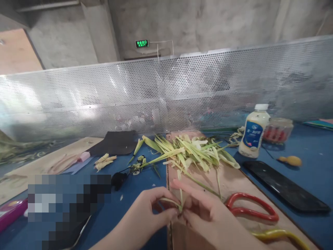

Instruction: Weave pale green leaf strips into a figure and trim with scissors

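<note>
My left hand (153, 211) and my right hand (203, 211) meet low in the middle of the view, over the edge of a tan board (179, 236). Between their fingertips both pinch a thin, pale green leaf strip (180, 199), bent where the fingers hold it. Just beyond lies a loose pile of yellow-green leaf strips (192, 151) on the board. Right beside my right hand are scissors with red handles (252, 206), their blades hidden by the hand. A yellow handle (281, 235) sits nearer to me, the rest of its tool out of sight.
On the right of the blue table (148, 239) stand a white-capped bottle (253, 133), a glass jar (278, 131) and a black phone (284, 185). Black sheet (114, 142) and twisted husk pieces (104, 161) lie left. A perforated metal screen (130, 97) closes off the back.
</note>
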### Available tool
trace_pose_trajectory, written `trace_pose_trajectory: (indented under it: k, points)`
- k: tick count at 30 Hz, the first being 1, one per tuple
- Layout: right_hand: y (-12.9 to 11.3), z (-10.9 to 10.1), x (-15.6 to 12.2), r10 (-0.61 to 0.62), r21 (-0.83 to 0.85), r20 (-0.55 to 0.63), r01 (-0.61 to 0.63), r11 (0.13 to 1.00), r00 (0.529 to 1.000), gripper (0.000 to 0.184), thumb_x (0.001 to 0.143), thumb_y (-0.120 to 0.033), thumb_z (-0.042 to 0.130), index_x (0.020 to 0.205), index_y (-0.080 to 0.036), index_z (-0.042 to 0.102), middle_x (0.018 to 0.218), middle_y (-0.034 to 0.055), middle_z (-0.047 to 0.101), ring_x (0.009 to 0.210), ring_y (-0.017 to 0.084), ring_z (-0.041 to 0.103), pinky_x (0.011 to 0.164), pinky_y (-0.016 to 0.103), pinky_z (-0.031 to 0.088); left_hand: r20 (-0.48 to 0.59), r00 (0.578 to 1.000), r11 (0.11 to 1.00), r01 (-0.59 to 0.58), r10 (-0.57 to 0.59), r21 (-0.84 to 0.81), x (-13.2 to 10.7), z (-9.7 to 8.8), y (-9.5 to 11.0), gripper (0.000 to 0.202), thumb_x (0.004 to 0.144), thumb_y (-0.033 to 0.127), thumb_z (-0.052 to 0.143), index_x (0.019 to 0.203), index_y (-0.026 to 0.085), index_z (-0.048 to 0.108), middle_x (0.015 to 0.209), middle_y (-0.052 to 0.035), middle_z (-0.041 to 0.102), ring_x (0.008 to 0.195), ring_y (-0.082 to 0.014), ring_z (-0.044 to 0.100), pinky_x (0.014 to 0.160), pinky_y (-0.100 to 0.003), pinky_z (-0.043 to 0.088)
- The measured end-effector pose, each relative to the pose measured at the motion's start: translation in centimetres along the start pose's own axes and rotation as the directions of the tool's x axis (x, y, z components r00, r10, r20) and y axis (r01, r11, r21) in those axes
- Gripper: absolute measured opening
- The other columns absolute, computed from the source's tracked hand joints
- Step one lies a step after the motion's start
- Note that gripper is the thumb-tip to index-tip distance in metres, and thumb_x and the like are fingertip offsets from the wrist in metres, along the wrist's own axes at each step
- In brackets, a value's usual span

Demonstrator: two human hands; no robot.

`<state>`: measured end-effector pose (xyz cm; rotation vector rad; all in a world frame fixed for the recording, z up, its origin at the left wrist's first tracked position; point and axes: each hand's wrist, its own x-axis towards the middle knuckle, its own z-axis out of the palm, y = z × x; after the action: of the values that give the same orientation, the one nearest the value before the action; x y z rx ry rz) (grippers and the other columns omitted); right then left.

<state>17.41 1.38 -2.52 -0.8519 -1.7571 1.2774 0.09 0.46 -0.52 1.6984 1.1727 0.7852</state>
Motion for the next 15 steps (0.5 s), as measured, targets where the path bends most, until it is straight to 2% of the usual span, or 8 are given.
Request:
trace_pose_trajectory:
  k: [2,4,7,10,12,15]
  points:
    - [-0.1,0.0,0.0,-0.029,-0.021,0.012,0.029,0.999,1.000,0.048,0.072,-0.010,0.050,0.119,-0.022,0.048,0.110,0.0036,0.056,0.107,0.015,0.048,0.096,0.031,0.036,0.005,1.000,1.000,0.005,-0.005,0.005,0.0,0.1,-0.1,0.008,0.068,0.014,0.055,0.075,0.015,0.060,0.076,-0.0018,0.064,0.076,-0.0165,0.058,0.070,-0.026,0.043]
    - [-0.1,0.0,0.0,-0.044,-0.042,0.027,0.045,0.998,0.999,0.048,0.072,-0.010,0.049,0.118,-0.022,0.048,0.108,0.0043,0.055,0.104,0.015,0.049,0.094,0.031,0.037,0.010,1.000,1.000,0.006,-0.007,0.030,0.0,0.1,-0.1,0.009,0.068,0.015,0.055,0.075,0.015,0.061,0.077,-0.0019,0.065,0.076,-0.0162,0.058,0.071,-0.026,0.042]
    - [0.5,0.1,-0.1,-0.095,-0.103,0.034,0.098,0.990,0.995,0.051,0.071,-0.010,0.047,0.120,-0.023,0.047,0.094,0.0034,0.056,0.082,0.013,0.056,0.078,0.028,0.047,0.009,1.000,0.998,0.015,-0.016,0.068,0.0,0.2,0.0,0.011,0.067,0.015,0.055,0.075,0.015,0.062,0.076,-0.0016,0.065,0.073,-0.0152,0.058,0.069,-0.025,0.042]
    - [1.2,0.3,-0.1,-0.187,-0.149,0.043,0.192,0.970,0.981,0.053,0.070,-0.010,0.044,0.121,-0.026,0.045,0.083,0.0018,0.055,0.066,0.011,0.054,0.060,0.025,0.050,-0.001,1.000,0.996,0.016,-0.016,0.091,-0.1,0.4,0.1,0.012,0.067,0.015,0.054,0.075,0.015,0.063,0.076,-0.0010,0.065,0.072,-0.0142,0.057,0.066,-0.023,0.042]
    - [1.3,0.4,-0.2,-0.187,-0.161,0.040,0.191,0.968,0.982,0.053,0.069,-0.011,0.043,0.119,-0.025,0.048,0.082,0.0023,0.056,0.068,0.013,0.054,0.060,0.025,0.050,0.006,1.000,0.995,0.013,-0.014,0.101,-0.1,0.5,0.1,0.013,0.067,0.014,0.054,0.075,0.015,0.063,0.076,-0.0007,0.065,0.071,-0.0137,0.057,0.065,-0.022,0.042]
    - [0.7,0.4,-0.4,-0.083,-0.166,0.005,0.082,0.983,0.997,0.050,0.069,-0.011,0.044,0.116,-0.025,0.051,0.086,0.0030,0.058,0.075,0.015,0.057,0.071,0.028,0.050,0.012,1.000,0.992,0.006,-0.007,0.124,-0.2,0.6,-0.2,0.013,0.067,0.015,0.053,0.075,0.016,0.064,0.074,-0.0002,0.065,0.069,-0.0131,0.056,0.064,-0.022,0.041]
